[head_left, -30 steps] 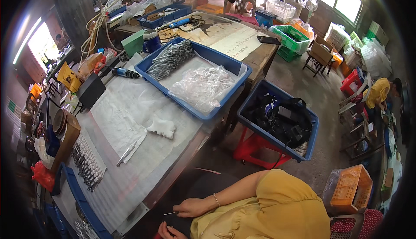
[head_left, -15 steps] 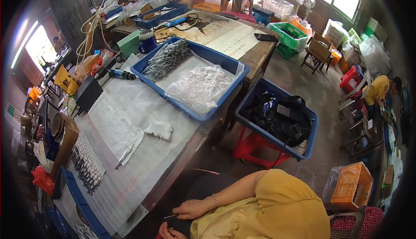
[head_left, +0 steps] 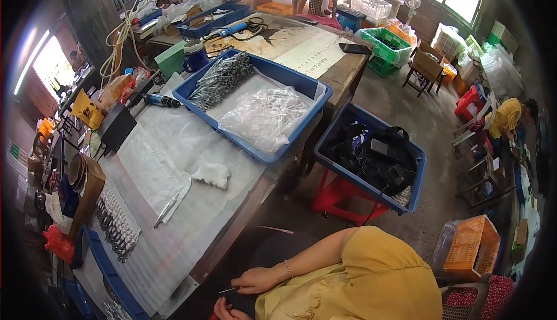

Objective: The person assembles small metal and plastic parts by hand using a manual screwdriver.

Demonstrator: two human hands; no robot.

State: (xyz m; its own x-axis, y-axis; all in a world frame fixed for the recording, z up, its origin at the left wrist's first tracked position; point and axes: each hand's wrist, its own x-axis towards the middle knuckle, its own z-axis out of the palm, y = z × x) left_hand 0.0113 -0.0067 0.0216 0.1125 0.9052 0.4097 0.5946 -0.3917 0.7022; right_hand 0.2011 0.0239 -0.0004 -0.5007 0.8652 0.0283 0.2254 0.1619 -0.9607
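In the head view, the right hand (head_left: 255,279), below the near edge of the bench (head_left: 235,236), has its fingers closed around a thin metal rod (head_left: 228,290) whose tip sticks out toward the left; the left hand (head_left: 230,310) lies just below it, fingers curled and partly cut off by the lower edge, so whether they grip anything cannot be told. On the bench, a slim silver tool (head_left: 166,211) lies near rows of small parts (head_left: 118,224), and a blue tray (head_left: 249,152) holds piled metal pieces (head_left: 222,80) beside a clear plastic bag (head_left: 264,117).
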